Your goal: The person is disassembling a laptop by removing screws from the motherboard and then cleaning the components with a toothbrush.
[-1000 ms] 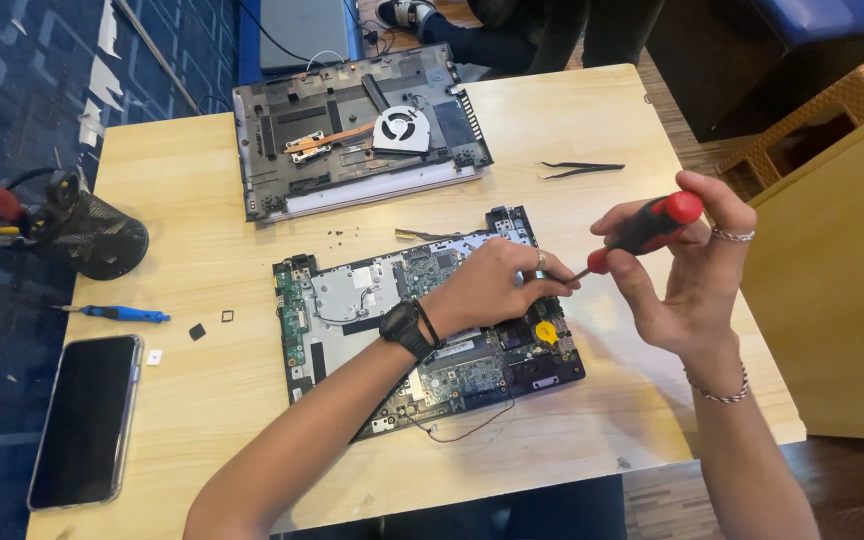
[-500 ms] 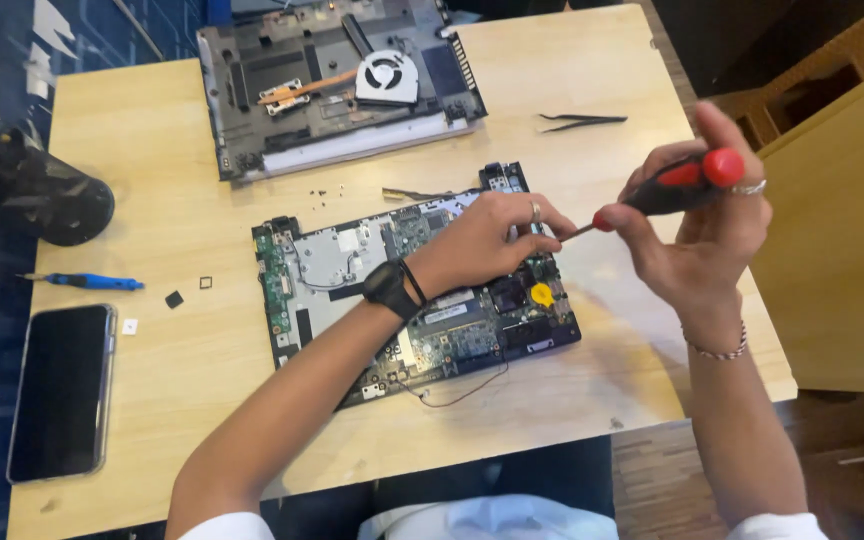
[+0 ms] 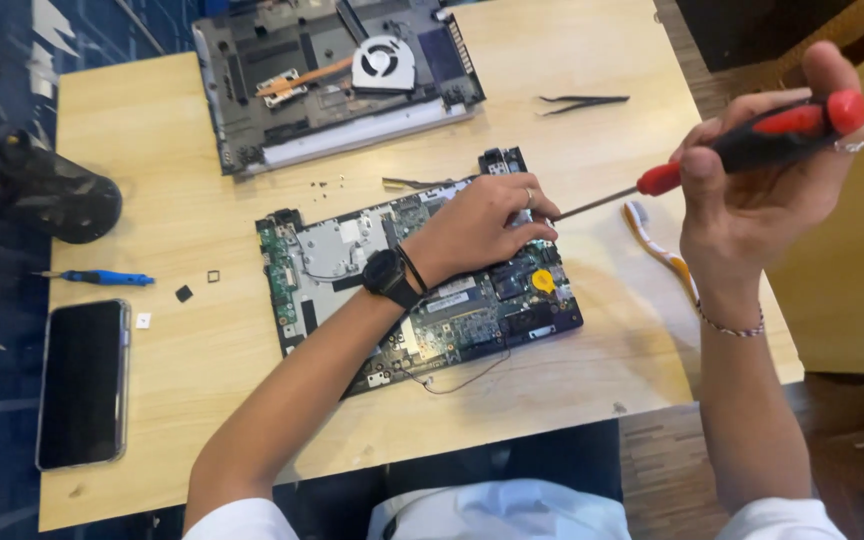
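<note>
While left hand [image 3: 482, 225] steadies motherboard [image 3: 352, 260], right hand [image 3: 752, 190] grips screwdriver [image 3: 752, 145].

Only 1 view: a head-worn camera looks steeply down and forward over a wooden table [image 3: 592, 60], close enough that both forearms fill the lower frame; the far table edge and blue floor [image 3: 2, 60] bound the top and left.

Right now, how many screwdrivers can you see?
2. A red and black screwdriver is in the right hand; a small blue screwdriver lies on the table above the phone. The dark pouch may hide more.
</note>
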